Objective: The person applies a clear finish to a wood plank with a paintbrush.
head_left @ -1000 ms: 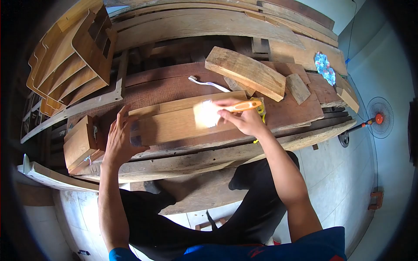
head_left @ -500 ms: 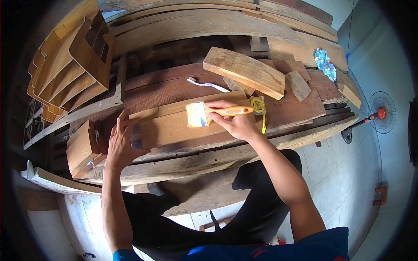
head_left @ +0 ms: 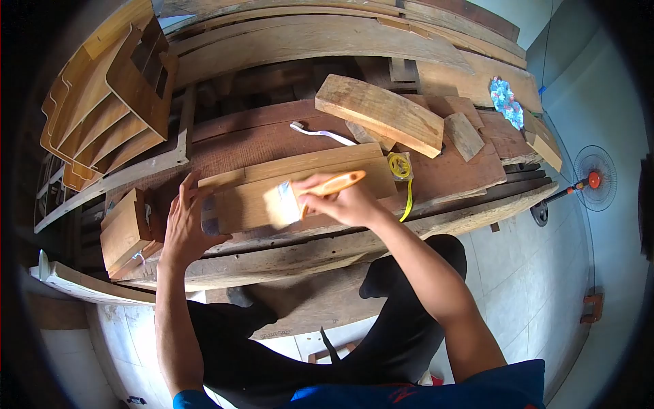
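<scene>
My right hand [head_left: 340, 201] is closed round the orange handle of a wide paintbrush [head_left: 334, 184]. Its pale bristles, blurred, are over the middle of a flat wooden box [head_left: 252, 201] on the workbench. My left hand [head_left: 187, 221] is at the box's left end, fingers spread and thumb along the near corner; whether it presses on the wood is hard to tell. Just right of the box lies a yellow tape measure [head_left: 400, 165] with its strap hanging toward me. Behind the box is a white toothbrush [head_left: 323, 132].
A thick wood block [head_left: 381, 112] rests on smaller offcuts behind the box. At the left stand a wooden shelf organizer [head_left: 112, 102] and a small wooden piece [head_left: 126, 232]. A blue cloth [head_left: 506, 102] lies back right; a fan [head_left: 594, 178] stands beyond the bench.
My right hand and the brush have moved left and toward me across the box, and the brush handle is tilted more. My left hand stays at the box's left end.
</scene>
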Available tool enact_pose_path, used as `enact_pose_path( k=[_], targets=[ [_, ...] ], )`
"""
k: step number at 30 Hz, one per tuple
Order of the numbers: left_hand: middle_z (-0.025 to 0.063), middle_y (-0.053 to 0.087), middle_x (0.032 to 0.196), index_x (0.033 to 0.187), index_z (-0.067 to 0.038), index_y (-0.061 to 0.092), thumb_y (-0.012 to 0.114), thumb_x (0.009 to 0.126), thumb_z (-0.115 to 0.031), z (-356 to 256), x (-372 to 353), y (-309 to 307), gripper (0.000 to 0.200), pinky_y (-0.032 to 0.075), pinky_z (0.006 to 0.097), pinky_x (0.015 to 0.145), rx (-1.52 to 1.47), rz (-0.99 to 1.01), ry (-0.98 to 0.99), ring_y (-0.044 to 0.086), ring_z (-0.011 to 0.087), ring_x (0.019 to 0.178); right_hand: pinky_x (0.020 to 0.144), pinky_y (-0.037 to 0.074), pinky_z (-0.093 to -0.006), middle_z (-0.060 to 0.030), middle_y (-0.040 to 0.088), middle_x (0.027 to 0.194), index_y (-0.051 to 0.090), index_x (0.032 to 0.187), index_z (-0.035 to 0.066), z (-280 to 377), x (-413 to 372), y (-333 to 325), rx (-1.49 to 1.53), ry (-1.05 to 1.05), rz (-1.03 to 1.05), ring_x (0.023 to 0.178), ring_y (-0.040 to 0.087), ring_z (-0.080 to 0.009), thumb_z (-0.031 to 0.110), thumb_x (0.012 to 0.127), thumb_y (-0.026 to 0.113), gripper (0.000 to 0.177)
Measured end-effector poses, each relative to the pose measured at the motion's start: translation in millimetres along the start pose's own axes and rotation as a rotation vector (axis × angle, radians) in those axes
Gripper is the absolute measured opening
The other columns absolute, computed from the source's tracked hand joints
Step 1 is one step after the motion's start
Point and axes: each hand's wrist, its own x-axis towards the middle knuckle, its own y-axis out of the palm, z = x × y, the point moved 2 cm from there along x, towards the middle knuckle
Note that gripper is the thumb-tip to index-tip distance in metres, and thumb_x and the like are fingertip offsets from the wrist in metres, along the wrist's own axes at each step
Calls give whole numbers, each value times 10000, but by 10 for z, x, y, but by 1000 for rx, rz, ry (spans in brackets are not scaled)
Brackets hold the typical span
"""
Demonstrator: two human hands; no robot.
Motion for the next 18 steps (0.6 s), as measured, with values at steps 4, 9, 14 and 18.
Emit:
enact_pose_path(
  k=[4, 9, 14, 18],
  targets=[
    [116, 316, 1629, 1371, -87, 589, 1020, 504, -268, 21, 3, 3, 986, 401, 491, 1194, 9, 29, -31, 543, 301, 1346, 746, 612, -272, -72, 775, 1085, 711, 1226, 23, -39, 110, 192, -9, -56, -36, 851, 751, -117, 191, 1038, 686, 253],
    [116, 323, 1623, 1381, -93, 583, 1021, 502, -266, 21, 1, -10, 997, 394, 494, 1205, -7, 22, -22, 537, 302, 1356, 740, 597, -261, -68, 781, 1025, 721, 1215, 46, 33, 252, 289, -116, -115, -224, 873, 745, -108, 229, 1020, 715, 267],
    [120, 329, 1616, 1399, -100, 568, 1020, 506, -260, -6, -4, -27, 1014, 388, 488, 1212, 4, 33, -38, 525, 306, 1364, 769, 606, -275, -85, 785, 1063, 703, 1247, 52, 29, 305, 396, 4, -43, -32, 902, 744, -143, 224, 1013, 717, 290],
    [131, 341, 1599, 1409, -110, 554, 1018, 507, -254, -42, -7, -40, 1025, 388, 483, 1208, 27, 9, -14, 510, 305, 1375, 790, 611, -305, -46, 790, 1112, 720, 1254, 144, -29, 356, 528, -163, 68, 259, 927, 757, -163, 318, 1017, 697, 295]
  ],
)
